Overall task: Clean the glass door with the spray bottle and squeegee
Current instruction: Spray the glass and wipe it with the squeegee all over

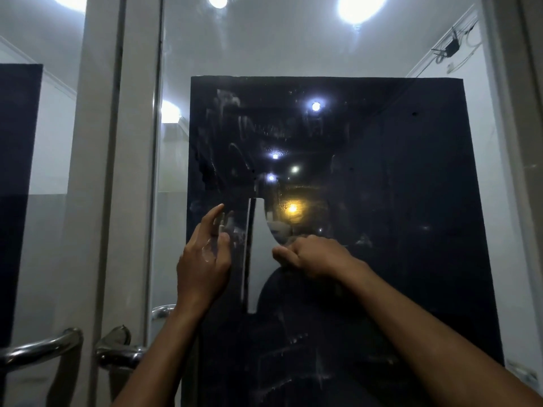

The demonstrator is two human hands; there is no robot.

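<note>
Squeegee (258,254) handle hidden in my right hand (311,255), fist closed on it (blade upright on glass door (382,201)); left hand (202,259) beside it, fingers loosely spread, empty.

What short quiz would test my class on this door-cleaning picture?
1. True or false: the squeegee blade runs roughly vertically against the glass door.
2. Which hand grips the squeegee?
3. Fill in: the metal door handles sit at the lower ____ of the view.

Key: 1 true. 2 the right hand. 3 left.
</note>
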